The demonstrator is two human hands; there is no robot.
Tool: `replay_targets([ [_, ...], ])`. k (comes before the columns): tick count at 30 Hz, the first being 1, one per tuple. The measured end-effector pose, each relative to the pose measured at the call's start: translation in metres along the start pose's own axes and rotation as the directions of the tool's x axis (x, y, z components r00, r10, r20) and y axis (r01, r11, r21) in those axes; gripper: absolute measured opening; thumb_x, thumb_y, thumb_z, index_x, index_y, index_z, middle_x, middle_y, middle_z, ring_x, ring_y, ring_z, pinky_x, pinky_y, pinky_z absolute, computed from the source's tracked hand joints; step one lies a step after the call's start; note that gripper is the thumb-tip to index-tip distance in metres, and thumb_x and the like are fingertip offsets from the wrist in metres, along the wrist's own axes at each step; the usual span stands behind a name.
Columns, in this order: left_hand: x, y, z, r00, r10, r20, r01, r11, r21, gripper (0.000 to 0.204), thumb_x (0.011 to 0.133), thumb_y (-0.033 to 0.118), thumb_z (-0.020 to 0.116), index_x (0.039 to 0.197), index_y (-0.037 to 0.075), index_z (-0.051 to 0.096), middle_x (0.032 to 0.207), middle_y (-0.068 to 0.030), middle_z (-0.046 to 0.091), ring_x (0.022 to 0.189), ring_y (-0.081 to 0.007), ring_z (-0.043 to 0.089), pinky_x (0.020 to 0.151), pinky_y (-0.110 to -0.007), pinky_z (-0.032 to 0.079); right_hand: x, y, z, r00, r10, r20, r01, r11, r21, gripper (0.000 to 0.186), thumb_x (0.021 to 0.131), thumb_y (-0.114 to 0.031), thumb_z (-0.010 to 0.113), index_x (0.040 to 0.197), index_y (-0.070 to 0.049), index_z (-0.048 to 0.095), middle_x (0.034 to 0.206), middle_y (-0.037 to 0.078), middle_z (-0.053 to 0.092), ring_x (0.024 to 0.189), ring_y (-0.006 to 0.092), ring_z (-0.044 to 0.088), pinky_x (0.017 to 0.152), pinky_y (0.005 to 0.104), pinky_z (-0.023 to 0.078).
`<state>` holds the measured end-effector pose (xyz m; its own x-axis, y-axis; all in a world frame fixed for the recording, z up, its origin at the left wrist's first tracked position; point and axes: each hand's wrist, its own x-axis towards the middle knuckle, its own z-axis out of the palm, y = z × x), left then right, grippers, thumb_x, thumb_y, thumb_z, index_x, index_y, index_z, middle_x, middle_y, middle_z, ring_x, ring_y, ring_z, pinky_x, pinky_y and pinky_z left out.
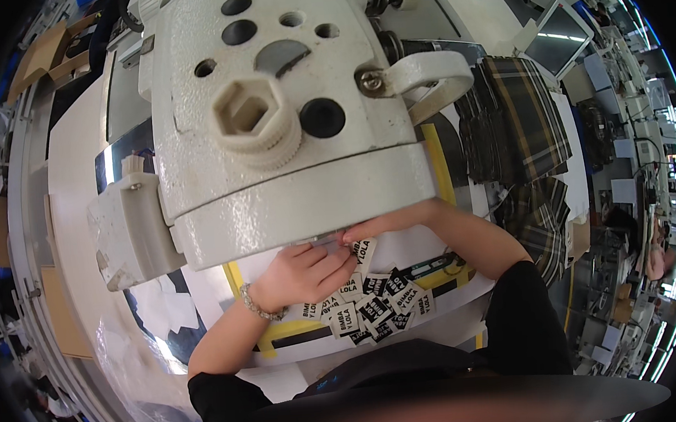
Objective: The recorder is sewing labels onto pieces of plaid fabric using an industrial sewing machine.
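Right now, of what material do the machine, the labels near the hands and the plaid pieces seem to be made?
Machine: probably painted metal; its pale coat is glossy and slightly pebbled.
Labels: fabric or card, I cannot tell; they look thin, flat and matte.
Plaid pieces: most likely woven cloth, matte; they lie in thin, soft layers.

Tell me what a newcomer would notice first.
The big white machine head dominates the upper middle. Just below its front edge, the left hand and right hand are close together near scattered black and white labels; stacked dark plaid fabric stands to the right.
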<state>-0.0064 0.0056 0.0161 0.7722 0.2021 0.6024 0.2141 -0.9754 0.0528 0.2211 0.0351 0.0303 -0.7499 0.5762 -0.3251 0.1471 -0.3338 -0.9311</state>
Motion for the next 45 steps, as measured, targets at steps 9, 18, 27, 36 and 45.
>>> replay_targets([
  [9,-0.007,-0.004,0.012,0.99,-0.131,-0.046,0.118,0.968,-0.221,0.022,0.068,0.007,0.072,0.089,0.011,0.069,0.088,0.0005,0.065,0.065,-0.0125,0.06,0.053,-0.025,0.046,0.002,0.016,0.005,0.997,-0.065,-0.031,0.068,0.993,0.099,0.023,0.088,-0.002,0.065,0.111,0.001,0.063,0.095,0.004,0.065,0.083,0.0067,0.061,0.076,0.0217,0.05],
  [18,-0.009,-0.004,0.0,0.973,-0.104,-0.208,0.063,0.979,-0.195,0.023,0.065,0.003,0.076,0.085,0.009,0.067,0.077,-0.0006,0.061,0.057,-0.0129,0.057,0.049,-0.024,0.041,0.002,0.007,0.007,0.968,-0.206,0.146,0.196,0.977,0.079,0.046,0.079,-0.008,0.076,0.121,-0.001,0.059,0.108,0.007,0.065,0.098,0.0112,0.06,0.091,0.0283,0.047],
  [27,-0.009,-0.006,0.004,0.942,-0.258,-0.213,0.204,0.947,-0.248,0.023,0.063,0.0,0.075,0.084,0.009,0.066,0.066,0.0009,0.058,0.05,-0.0137,0.053,0.047,-0.026,0.039,-0.011,-0.016,0.02,0.981,0.183,-0.062,-0.189,0.975,-0.117,0.027,0.077,0.005,0.074,0.102,0.0,0.064,0.109,0.007,0.068,0.098,0.0069,0.064,0.078,0.0257,0.054],
  [36,-0.021,-0.002,0.008,0.837,-0.543,-0.064,0.502,0.809,-0.306,0.016,0.07,0.007,0.075,0.086,0.01,0.073,0.084,-0.0062,0.068,0.073,-0.0225,0.065,0.07,-0.033,0.053,-0.002,0.024,0.021,0.885,-0.377,-0.272,0.376,0.925,-0.059,0.021,0.077,0.008,0.07,0.097,0.001,0.069,0.111,0.009,0.07,0.094,0.015,0.068,0.077,0.0256,0.055],
  [45,-0.009,-0.004,0.007,0.885,-0.444,-0.142,0.407,0.885,-0.228,0.017,0.067,-0.002,0.073,0.079,0.009,0.067,0.068,-0.0003,0.062,0.054,-0.0146,0.057,0.053,-0.028,0.045,0.009,0.03,0.015,0.552,-0.793,-0.256,0.174,0.41,-0.895,0.024,0.069,0.003,0.071,0.09,-0.006,0.067,0.092,0.008,0.068,0.076,0.029,0.066,0.064,0.0336,0.055],
])
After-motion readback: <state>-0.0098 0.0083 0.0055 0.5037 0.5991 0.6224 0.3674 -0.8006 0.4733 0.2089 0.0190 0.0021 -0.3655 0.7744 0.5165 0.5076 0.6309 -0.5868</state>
